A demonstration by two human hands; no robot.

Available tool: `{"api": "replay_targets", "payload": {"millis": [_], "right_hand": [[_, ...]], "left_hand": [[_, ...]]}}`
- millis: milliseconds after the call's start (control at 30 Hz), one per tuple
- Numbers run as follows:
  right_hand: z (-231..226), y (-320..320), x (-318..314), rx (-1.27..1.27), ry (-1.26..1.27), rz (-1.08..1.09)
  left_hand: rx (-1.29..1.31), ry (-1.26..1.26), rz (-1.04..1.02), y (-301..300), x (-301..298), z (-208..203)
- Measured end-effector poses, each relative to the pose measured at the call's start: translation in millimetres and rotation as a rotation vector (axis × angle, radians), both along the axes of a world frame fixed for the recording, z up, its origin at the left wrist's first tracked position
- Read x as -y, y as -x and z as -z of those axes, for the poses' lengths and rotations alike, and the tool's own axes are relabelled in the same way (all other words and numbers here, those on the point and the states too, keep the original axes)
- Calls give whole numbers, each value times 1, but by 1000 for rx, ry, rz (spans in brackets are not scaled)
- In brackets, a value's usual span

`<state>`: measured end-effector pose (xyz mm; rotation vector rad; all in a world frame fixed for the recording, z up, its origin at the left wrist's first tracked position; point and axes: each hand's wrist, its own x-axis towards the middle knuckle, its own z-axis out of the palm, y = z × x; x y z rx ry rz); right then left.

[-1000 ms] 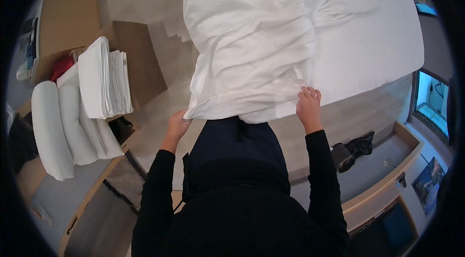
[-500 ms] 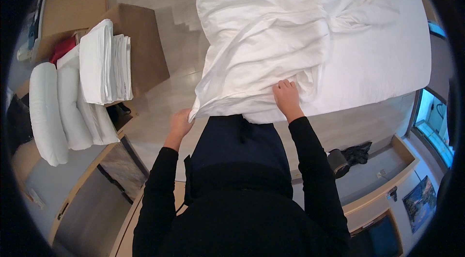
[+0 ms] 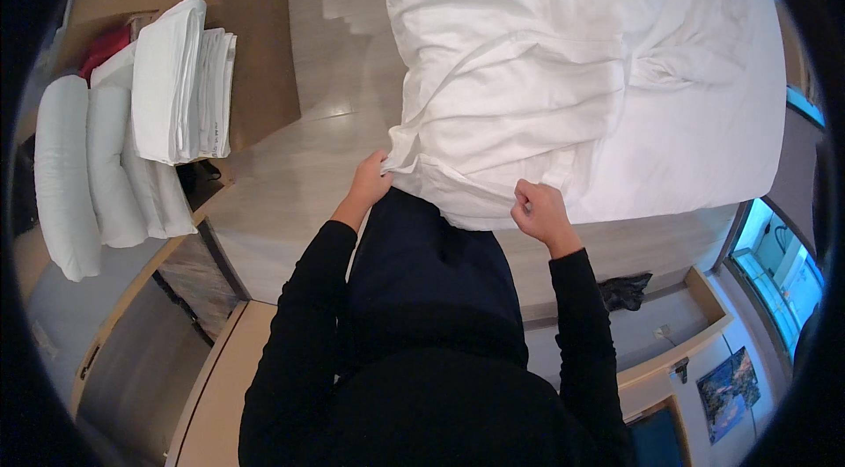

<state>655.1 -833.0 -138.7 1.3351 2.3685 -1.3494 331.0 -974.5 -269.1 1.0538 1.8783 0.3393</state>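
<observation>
A rumpled white duvet lies bunched on the bed, which is covered by a smooth white sheet. With fingers closed, my left hand pinches the duvet's near left corner, drawn out into a narrow fold beside the bed. At the near edge, my right hand is curled shut on the duvet fabric; its fingertips are partly hidden. Between the hands the cloth hangs in loose creases over the bed's front edge, against my dark trousers.
At the left, a stack of folded white linen rests by a brown cardboard box. White pillows lie beside it. A wooden cabinet stands near my left arm. A black bag lies at the right.
My left hand has moved right and up with the duvet corner, gathering the edge shorter. My right hand has shifted slightly right and down to the near edge. The view has shifted.
</observation>
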Motion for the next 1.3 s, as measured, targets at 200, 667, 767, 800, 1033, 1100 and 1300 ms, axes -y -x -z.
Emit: {"api": "replay_targets", "payload": {"millis": [200,667,767,800,1033,1100,1300], "right_hand": [[-41,-4,-19,56,-245,-136],[-90,56,-71,-196,150,-252],[-90,84,-75,-376,221,-353],[-91,94,-73,-456,256,-333],[-103,93,-90,-355,316,-71],[-98,89,-97,-303,174,-42],[-77,120,-101,-377,-207,20]], "left_hand": [[106,-240,-95,10,11,-73],[267,-511,-157,69,25,-271],[267,-485,-227,68,27,-294],[264,-499,-250,68,27,-299],[154,-403,-123,72,24,-323],[128,-438,-94,68,21,-325],[139,-635,30,60,10,-331]]}}
